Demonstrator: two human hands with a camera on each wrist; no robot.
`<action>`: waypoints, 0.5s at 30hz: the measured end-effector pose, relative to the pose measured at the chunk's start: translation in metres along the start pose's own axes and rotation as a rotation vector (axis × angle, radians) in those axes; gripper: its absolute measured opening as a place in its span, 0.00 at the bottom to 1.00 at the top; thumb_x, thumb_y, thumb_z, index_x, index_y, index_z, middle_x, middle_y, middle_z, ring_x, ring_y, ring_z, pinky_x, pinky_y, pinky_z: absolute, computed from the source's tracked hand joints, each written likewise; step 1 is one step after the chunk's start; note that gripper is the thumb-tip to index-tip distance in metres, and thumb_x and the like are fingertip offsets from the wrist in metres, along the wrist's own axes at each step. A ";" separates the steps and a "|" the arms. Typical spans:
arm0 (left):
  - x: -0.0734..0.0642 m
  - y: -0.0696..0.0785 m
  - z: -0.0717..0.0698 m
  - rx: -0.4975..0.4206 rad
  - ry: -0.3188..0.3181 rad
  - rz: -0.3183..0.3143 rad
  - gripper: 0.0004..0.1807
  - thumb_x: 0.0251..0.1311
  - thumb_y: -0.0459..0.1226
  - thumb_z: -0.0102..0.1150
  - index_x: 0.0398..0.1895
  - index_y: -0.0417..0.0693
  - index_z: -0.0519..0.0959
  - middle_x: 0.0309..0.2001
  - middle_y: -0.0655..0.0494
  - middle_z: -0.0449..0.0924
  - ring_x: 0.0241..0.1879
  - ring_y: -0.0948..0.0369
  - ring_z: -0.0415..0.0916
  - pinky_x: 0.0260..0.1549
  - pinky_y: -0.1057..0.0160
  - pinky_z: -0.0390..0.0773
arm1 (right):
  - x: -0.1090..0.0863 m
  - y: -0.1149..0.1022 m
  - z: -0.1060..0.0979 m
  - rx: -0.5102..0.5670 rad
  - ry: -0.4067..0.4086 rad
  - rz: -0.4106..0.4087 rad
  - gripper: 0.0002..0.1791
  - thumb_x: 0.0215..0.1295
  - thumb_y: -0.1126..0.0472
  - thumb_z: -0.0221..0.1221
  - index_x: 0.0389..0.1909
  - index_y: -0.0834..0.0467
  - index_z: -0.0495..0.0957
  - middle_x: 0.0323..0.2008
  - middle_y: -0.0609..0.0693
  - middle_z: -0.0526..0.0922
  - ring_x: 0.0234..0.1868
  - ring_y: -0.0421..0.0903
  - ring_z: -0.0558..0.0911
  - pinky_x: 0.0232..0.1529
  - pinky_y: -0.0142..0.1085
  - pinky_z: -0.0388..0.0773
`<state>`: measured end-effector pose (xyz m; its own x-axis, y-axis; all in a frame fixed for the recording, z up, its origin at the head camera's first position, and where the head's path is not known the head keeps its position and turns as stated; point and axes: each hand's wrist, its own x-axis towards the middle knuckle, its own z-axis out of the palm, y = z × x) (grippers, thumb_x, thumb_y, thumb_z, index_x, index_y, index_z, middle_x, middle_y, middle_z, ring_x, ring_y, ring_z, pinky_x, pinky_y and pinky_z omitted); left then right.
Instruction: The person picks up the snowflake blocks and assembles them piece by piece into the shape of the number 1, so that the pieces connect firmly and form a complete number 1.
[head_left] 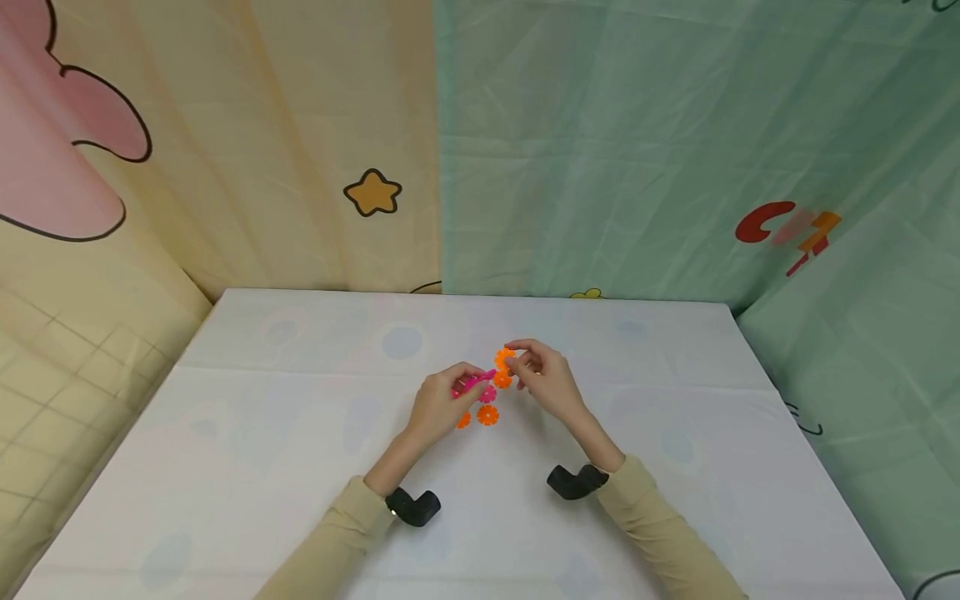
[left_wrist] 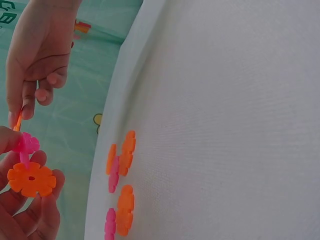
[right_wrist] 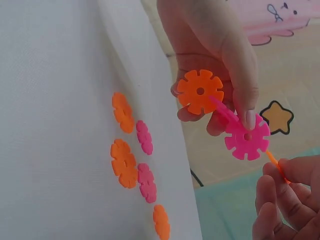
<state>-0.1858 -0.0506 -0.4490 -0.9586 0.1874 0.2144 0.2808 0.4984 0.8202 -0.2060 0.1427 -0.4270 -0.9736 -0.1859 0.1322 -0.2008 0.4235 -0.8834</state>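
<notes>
White, pale-spotted cloth (head_left: 262,483) bears loose orange and pink flower-shaped plastic discs (right_wrist: 120,157); above it, the left hand (head_left: 438,407) pinches a joined pink-and-orange disc cluster (right_wrist: 247,148), and the right hand (head_left: 547,381) pinches a notched orange disc (right_wrist: 274,162) at the cluster's pink edge.

Patterned curtain (head_left: 585,183) behind white table (head_left: 247,475).

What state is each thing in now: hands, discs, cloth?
Chain: one orange and two pink discs, joined
Single disc: orange, at the chain's end; whether slotted in, unclear
Left hand: gripping the chain
Right hand: pinching the single disc
Loose orange discs: three, flat on the cloth, unjoined
Loose pink discs: two, flat, unjoined
Cloth: spread out, creased
</notes>
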 end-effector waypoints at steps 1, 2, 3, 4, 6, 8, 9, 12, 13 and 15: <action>0.000 0.001 0.000 -0.006 0.000 0.001 0.10 0.61 0.41 0.63 0.42 0.49 0.82 0.28 0.57 0.83 0.27 0.63 0.75 0.20 0.69 0.74 | 0.001 -0.001 0.001 0.005 0.000 -0.001 0.15 0.68 0.59 0.57 0.53 0.58 0.77 0.32 0.66 0.82 0.27 0.65 0.79 0.22 0.28 0.73; 0.000 0.001 0.000 -0.009 0.001 0.000 0.09 0.61 0.41 0.63 0.42 0.49 0.82 0.29 0.57 0.83 0.28 0.63 0.75 0.21 0.69 0.74 | 0.001 -0.002 0.002 0.008 0.000 -0.002 0.15 0.67 0.59 0.57 0.53 0.58 0.77 0.31 0.65 0.82 0.27 0.65 0.79 0.22 0.28 0.73; 0.000 0.001 0.000 -0.011 0.002 0.000 0.09 0.61 0.41 0.63 0.42 0.49 0.82 0.29 0.57 0.84 0.28 0.63 0.75 0.21 0.70 0.74 | 0.001 -0.002 0.002 0.010 0.002 -0.001 0.15 0.67 0.59 0.58 0.53 0.57 0.77 0.31 0.65 0.82 0.27 0.64 0.79 0.21 0.28 0.73; 0.000 0.002 0.000 -0.012 0.004 -0.001 0.09 0.61 0.41 0.63 0.42 0.49 0.82 0.29 0.57 0.84 0.28 0.63 0.75 0.21 0.69 0.74 | 0.002 -0.003 0.003 0.007 0.004 0.000 0.15 0.67 0.59 0.58 0.53 0.57 0.77 0.31 0.65 0.82 0.27 0.64 0.79 0.21 0.28 0.73; 0.000 0.003 0.000 -0.017 0.009 -0.001 0.09 0.61 0.41 0.63 0.41 0.49 0.82 0.29 0.57 0.84 0.28 0.63 0.75 0.21 0.69 0.74 | 0.002 -0.002 0.004 0.005 0.013 0.004 0.14 0.67 0.59 0.58 0.52 0.57 0.77 0.31 0.64 0.83 0.27 0.64 0.79 0.21 0.28 0.72; 0.000 0.003 0.001 -0.016 0.013 -0.003 0.09 0.60 0.41 0.63 0.41 0.48 0.82 0.30 0.57 0.84 0.29 0.62 0.75 0.21 0.69 0.74 | 0.002 -0.002 0.005 0.003 0.021 0.003 0.14 0.67 0.60 0.58 0.52 0.58 0.77 0.30 0.64 0.83 0.26 0.64 0.79 0.20 0.28 0.71; 0.000 0.003 0.001 -0.016 0.015 -0.004 0.09 0.60 0.41 0.63 0.41 0.48 0.82 0.30 0.56 0.83 0.28 0.62 0.75 0.21 0.69 0.74 | 0.002 -0.002 0.005 0.003 0.024 0.001 0.14 0.67 0.60 0.57 0.52 0.58 0.77 0.30 0.64 0.82 0.26 0.64 0.79 0.20 0.28 0.71; 0.000 0.003 0.001 -0.015 0.020 -0.003 0.09 0.60 0.41 0.63 0.40 0.48 0.82 0.29 0.56 0.83 0.28 0.62 0.75 0.20 0.69 0.74 | 0.002 -0.003 0.006 0.008 0.029 -0.001 0.14 0.67 0.61 0.57 0.52 0.59 0.77 0.30 0.64 0.82 0.26 0.64 0.79 0.20 0.28 0.71; 0.000 0.003 0.002 -0.014 0.021 -0.002 0.09 0.60 0.41 0.63 0.40 0.48 0.82 0.29 0.56 0.83 0.28 0.62 0.75 0.20 0.69 0.74 | 0.002 -0.004 0.006 0.008 0.030 0.000 0.14 0.67 0.61 0.57 0.52 0.59 0.77 0.30 0.65 0.82 0.26 0.64 0.79 0.20 0.29 0.71; 0.001 0.003 0.002 -0.018 0.023 0.001 0.09 0.60 0.41 0.63 0.40 0.48 0.82 0.29 0.55 0.83 0.28 0.62 0.75 0.19 0.69 0.74 | 0.002 -0.004 0.007 0.009 0.030 0.003 0.14 0.67 0.61 0.57 0.52 0.59 0.77 0.30 0.65 0.82 0.26 0.64 0.79 0.19 0.29 0.71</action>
<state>-0.1856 -0.0476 -0.4478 -0.9593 0.1679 0.2271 0.2809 0.4832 0.8292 -0.2059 0.1346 -0.4259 -0.9770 -0.1582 0.1428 -0.1971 0.4163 -0.8876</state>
